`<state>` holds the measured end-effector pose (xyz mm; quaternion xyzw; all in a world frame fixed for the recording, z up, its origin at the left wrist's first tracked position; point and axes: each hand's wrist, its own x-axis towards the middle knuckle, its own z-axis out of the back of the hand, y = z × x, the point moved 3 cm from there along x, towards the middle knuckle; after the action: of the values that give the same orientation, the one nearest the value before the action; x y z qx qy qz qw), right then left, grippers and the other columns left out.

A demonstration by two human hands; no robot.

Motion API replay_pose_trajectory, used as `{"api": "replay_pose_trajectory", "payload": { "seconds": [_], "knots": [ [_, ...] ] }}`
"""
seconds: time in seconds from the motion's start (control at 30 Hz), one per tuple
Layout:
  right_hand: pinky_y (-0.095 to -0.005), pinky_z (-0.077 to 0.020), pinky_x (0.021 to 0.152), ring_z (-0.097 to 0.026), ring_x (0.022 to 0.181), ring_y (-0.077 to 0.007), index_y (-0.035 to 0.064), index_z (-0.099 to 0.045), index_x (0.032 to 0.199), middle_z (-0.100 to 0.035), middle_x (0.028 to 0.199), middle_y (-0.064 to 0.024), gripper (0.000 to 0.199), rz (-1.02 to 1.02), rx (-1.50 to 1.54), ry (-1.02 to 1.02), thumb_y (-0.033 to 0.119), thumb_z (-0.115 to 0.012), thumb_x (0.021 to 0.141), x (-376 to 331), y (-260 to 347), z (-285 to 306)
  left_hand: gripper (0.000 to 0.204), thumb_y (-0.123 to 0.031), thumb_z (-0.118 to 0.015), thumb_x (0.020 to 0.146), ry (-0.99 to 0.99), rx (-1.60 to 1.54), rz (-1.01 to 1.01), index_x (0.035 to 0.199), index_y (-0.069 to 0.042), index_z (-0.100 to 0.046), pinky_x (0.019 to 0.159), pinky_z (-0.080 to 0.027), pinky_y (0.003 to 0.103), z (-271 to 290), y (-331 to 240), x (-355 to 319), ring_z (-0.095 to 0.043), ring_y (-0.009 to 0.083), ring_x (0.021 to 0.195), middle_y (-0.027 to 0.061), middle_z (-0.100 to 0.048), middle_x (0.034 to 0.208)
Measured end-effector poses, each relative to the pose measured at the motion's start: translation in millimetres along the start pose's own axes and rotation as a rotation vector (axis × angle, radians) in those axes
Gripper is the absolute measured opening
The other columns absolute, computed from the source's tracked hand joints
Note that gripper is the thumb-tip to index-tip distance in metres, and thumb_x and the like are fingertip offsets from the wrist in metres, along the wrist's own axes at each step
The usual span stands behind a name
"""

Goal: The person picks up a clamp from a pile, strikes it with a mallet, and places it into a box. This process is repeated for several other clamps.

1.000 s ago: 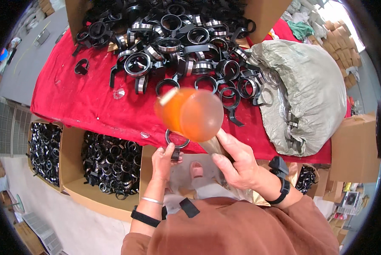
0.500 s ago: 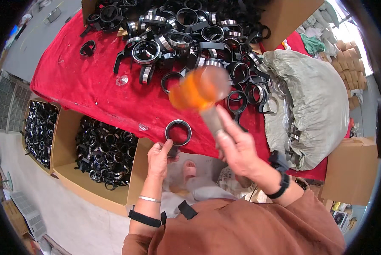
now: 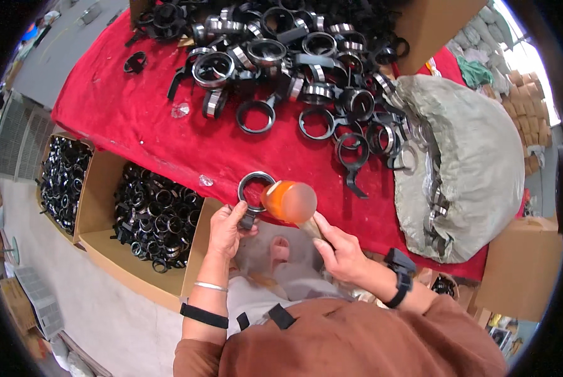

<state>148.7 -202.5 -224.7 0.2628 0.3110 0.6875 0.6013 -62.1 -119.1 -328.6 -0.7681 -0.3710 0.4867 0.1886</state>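
Observation:
My left hand (image 3: 226, 227) pinches the dark tab of a black ring-shaped part with a silvery rim (image 3: 241, 188) at the near edge of the red-covered table. In my right hand (image 3: 343, 252) is the pale handle of a mallet with an orange, translucent head (image 3: 291, 201). That head is low over the right side of the ring and covers part of it; whether they touch, I cannot tell. Just beyond, several similar black ring parts with tabs (image 3: 255, 118) lie loose on the cloth.
A heap of ring parts (image 3: 265, 53) spills from a cardboard box (image 3: 435, 28) at the back of the red cloth (image 3: 130, 119). To the left, cardboard boxes (image 3: 130, 276) hold more. At the right stand a grey-white sack (image 3: 467, 169) with metal rings and another carton (image 3: 520, 270).
The mallet has swung down and toward me, from above the pile to the held ring. My right hand has lowered with it. The left hand still holds the ring, slightly further left.

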Motion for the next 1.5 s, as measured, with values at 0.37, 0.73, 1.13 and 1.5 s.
{"api": "replay_pose_trajectory", "payload": {
  "seconds": [0.37, 0.73, 1.13, 1.5],
  "knots": [
    [-0.0345, -0.0491, 0.075, -0.061, 0.090, -0.0338, 0.0005, -0.040, 0.131, -0.058, 0.101, -0.0242, 0.049, -0.089, -0.065, 0.069, 0.006, -0.053, 0.084, -23, -1, -13, 0.026, -0.025, -0.064, 0.084, -0.013, 0.004, 0.009, 0.085, -0.003, -0.051, 0.049, -0.054, 0.028, 1, 2, -3, -0.061, 0.0150, 0.060, 0.0090, -0.062, 0.076],
    [-0.0341, -0.0494, 0.065, -0.063, 0.065, -0.0261, 0.0059, -0.039, 0.131, -0.061, 0.074, -0.0143, 0.044, -0.540, 0.202, -0.017, 0.015, -0.046, 0.089, -43, -21, 14, 0.032, -0.022, -0.060, 0.085, -0.527, 0.369, -0.152, 0.104, 0.003, -0.056, 0.068, -0.051, 0.038, 172, -91, -77, -0.059, 0.0231, 0.088, 0.0161, -0.058, 0.101],
    [-0.0404, -0.0494, 0.072, -0.062, 0.085, -0.0395, 0.0014, -0.040, 0.125, -0.060, 0.093, -0.0247, 0.040, -0.435, 0.184, -0.047, 0.013, -0.048, 0.087, -43, -23, 5, 0.047, -0.034, -0.066, 0.080, -0.627, 1.076, -0.902, 0.105, 0.005, -0.058, 0.078, -0.047, 0.032, -36, -220, 61, -0.060, 0.0214, 0.087, 0.0161, -0.062, 0.094],
    [-0.0427, -0.0496, 0.072, -0.061, 0.086, -0.0405, 0.0026, -0.040, 0.124, -0.059, 0.093, -0.0247, 0.040, -0.421, 0.180, -0.116, 0.014, -0.049, 0.087, -43, -15, 2, 0.036, -0.016, -0.062, 0.076, -0.154, 2.029, -0.998, 0.111, -0.012, -0.056, 0.077, -0.048, 0.044, -108, -273, 109, -0.058, 0.0327, 0.093, 0.0134, -0.060, 0.101]
  ]
}}
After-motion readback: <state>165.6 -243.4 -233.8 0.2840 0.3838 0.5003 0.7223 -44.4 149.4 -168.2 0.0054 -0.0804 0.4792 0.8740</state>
